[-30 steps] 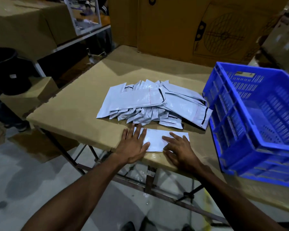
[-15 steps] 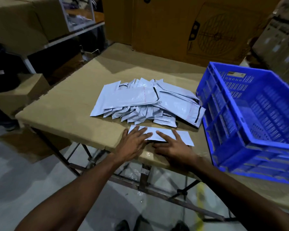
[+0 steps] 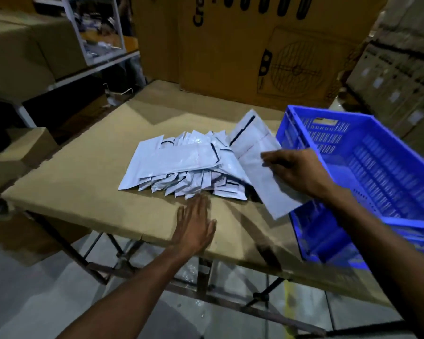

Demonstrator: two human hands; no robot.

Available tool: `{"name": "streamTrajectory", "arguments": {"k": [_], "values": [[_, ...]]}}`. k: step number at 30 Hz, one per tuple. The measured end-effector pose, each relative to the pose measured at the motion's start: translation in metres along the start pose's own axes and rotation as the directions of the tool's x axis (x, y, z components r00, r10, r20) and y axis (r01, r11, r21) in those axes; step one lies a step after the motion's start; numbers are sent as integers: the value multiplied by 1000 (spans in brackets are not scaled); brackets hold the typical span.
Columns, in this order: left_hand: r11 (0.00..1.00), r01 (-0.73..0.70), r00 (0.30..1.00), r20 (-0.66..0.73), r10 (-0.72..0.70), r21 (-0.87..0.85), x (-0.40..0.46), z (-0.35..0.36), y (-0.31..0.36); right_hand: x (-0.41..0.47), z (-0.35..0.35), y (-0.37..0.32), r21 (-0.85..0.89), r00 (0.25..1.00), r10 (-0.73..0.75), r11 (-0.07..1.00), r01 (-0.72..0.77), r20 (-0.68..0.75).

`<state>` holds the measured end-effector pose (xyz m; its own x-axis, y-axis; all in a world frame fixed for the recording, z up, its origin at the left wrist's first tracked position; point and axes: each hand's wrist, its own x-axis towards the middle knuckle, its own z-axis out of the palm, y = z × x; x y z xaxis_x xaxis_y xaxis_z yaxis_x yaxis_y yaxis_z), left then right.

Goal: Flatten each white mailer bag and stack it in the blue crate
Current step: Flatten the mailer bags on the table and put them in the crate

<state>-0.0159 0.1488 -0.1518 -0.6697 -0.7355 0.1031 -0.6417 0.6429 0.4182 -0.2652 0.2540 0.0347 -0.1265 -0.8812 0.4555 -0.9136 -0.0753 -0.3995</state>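
Mailer (image 3: 267,177) hung pinched in the right hand (image 3: 296,172) beside the crate (image 3: 367,167) at three o'clock, left hand (image 3: 194,226) flat, fingers together, on the table (image 3: 83,182).

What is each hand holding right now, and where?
Right hand grips a white mailer bag along its right edge. Left hand holds nothing.

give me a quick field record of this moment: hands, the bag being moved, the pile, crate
right hand: grips one flattened white mailer bag, lifted off the table, beside the crate
left hand: flat on the cardboard tabletop, fingers straight, just short of the pile
pile of mailer bags: loose heap at mid table
blue crate: at the right of the table, no bags visible inside
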Motion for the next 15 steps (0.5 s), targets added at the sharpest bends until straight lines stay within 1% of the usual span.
{"name": "streamTrajectory", "arguments": {"k": [2,4,6,8,11,13,15], "values": [[998,-44,999,32,42,42,3,6,12,8,-22,15,27,991,92,996,-90,-100],[993,-96,995,44,93,66,8,11,23,13,-41,29,30,972,152,988,-149,-181],[988,-113,991,83,105,102,14,16,32,14,-58,43,15,960,175,984,-176,-217],[984,-112,989,112,97,140,19,21,39,13,-75,55,-73,956,152,982,-176,-249],[974,-133,987,114,113,184,24,25,47,8,-96,75,-213,959,139,958,-193,-247],[971,-133,989,97,115,197,28,28,52,1,-104,90,-296,958,203,920,-258,-203],[967,-117,990,99,96,225,30,30,54,-7,-108,109,-321,945,250,895,-309,-212]]}}
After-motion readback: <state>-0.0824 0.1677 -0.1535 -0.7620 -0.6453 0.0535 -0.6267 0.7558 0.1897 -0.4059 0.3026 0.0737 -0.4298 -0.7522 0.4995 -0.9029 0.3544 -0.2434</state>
